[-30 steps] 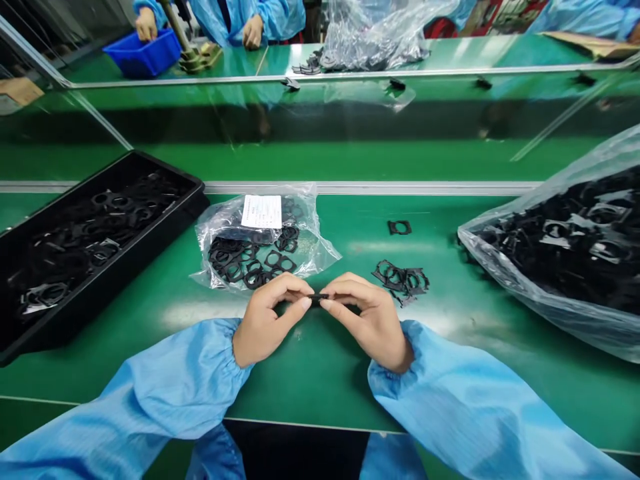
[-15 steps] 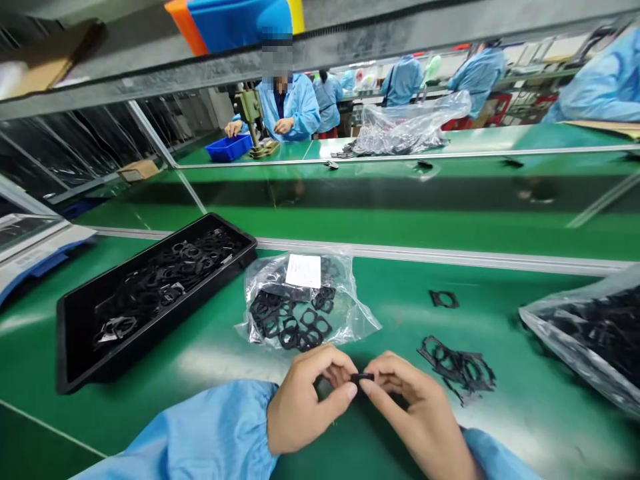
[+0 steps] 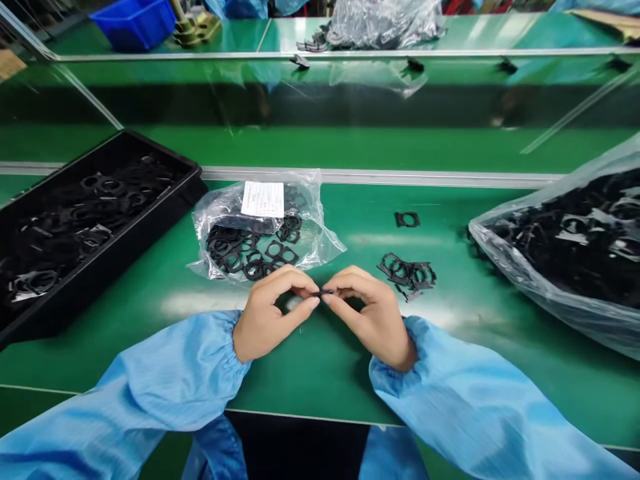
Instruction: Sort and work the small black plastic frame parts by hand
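- Two bare hands meet over the green workbench [image 3: 320,380]: our left hand [image 3: 270,313] and our right hand [image 3: 370,317], each coming out of a blue smock sleeve [image 3: 165,393] gathered at the wrist.
- Our grip is narrow on both sides. The fingertips [image 3: 310,301] of each hand close in from opposite ends on one small black gasket frame [image 3: 323,293], and the two hands nearly touch.
- That frame sits between the hands, held up off the bench. We see it almost edge-on as a thin dark strip, and our fingers hide most of its shape.
- Just beyond our left hand lies a clear plastic bag [image 3: 305,233] with a white label [image 3: 263,199] on top and a loose layer of black frames [image 3: 250,260] inside.
- Near our right hand is a small tangled pile of black frames [image 3: 407,275], with one single frame [image 3: 407,219] lying flat farther up the bench, apart from it.
- At the far right, a large clear bag [image 3: 560,267] bulges with many more black frames.
- To our left, a black plastic tray [image 3: 100,280] sits at an angle on the bench, holding loose frames [image 3: 85,227].
- A metal rail [image 3: 380,177] runs along the far edge of our bench. Beyond it, at the top of the view, are a blue plastic bin [image 3: 133,23] and a bulging clear bag [image 3: 385,23].
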`<state>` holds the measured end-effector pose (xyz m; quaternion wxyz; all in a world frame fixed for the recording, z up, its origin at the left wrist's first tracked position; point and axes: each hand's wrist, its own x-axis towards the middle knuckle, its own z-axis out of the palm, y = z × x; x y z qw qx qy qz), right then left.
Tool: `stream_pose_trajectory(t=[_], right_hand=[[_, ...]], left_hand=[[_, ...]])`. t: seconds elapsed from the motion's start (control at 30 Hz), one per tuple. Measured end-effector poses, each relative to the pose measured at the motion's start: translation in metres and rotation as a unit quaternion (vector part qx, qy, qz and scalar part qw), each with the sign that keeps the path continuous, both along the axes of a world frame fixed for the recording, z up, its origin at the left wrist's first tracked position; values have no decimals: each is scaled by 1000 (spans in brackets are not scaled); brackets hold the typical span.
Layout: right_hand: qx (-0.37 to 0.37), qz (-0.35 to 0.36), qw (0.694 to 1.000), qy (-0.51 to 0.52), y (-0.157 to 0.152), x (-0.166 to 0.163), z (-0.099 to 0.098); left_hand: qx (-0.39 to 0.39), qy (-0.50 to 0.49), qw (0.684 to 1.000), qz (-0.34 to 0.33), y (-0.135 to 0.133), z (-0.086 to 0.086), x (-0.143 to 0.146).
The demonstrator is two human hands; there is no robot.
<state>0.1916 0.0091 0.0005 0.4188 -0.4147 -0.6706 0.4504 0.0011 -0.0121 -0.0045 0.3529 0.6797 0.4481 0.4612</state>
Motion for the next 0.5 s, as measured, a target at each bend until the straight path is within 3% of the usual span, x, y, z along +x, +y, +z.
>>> stream_pose_trajectory(t=[0.23, 0.5], right_hand=[[17, 2, 1000, 17, -1, 1, -1], [16, -18, 999, 29, -1, 1, -2]], left_hand=[[35, 20, 999, -8, 0, 1, 0], [-11, -44, 999, -3, -1, -9, -1]])
